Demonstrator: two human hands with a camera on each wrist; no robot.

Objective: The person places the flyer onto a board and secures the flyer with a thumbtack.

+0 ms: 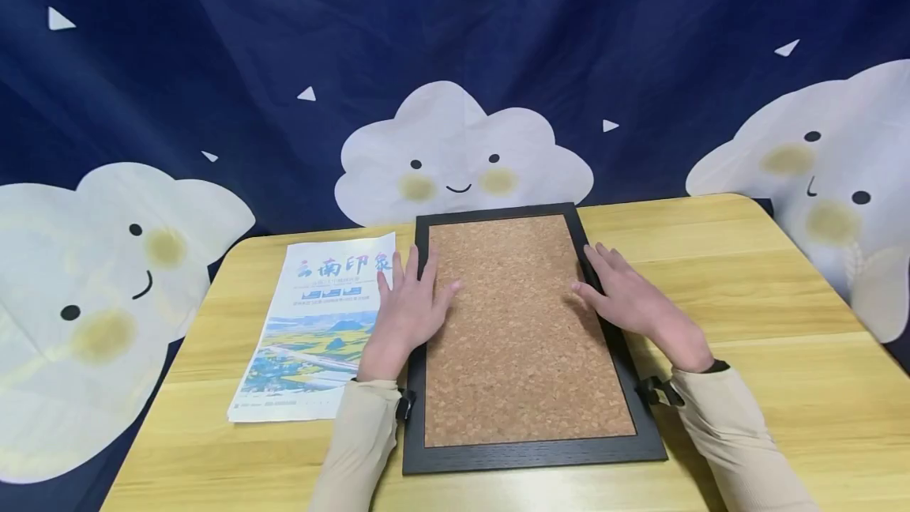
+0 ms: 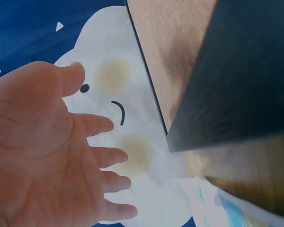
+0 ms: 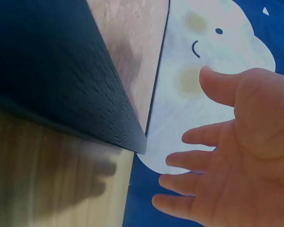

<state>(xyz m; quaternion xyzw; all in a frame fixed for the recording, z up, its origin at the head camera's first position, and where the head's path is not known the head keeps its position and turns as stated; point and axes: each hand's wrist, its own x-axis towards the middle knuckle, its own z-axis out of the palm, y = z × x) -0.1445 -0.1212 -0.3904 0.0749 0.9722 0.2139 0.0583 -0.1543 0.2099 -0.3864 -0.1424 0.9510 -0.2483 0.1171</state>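
Observation:
A cork board (image 1: 522,354) in a black frame (image 1: 540,455) lies flat on the table, long side pointing away from me. Over its left side is my left hand (image 1: 410,306), fingers straight and spread, thumb toward the cork. My right hand (image 1: 629,299) is at the opposite side, its fingers extended along the black edge. In the left wrist view, a gap separates the open palm (image 2: 47,156) from the frame (image 2: 246,80). The right wrist view likewise has the palm (image 3: 255,146) apart from the black edge (image 3: 61,75). Neither hand holds anything.
Left of the frame lies a printed poster (image 1: 306,354) with a landscape picture and blue lettering, partly covered by my left hand. The light wooden table (image 1: 753,322) extends on both sides. Behind it hangs a dark blue cloth (image 1: 455,14) with white clouds.

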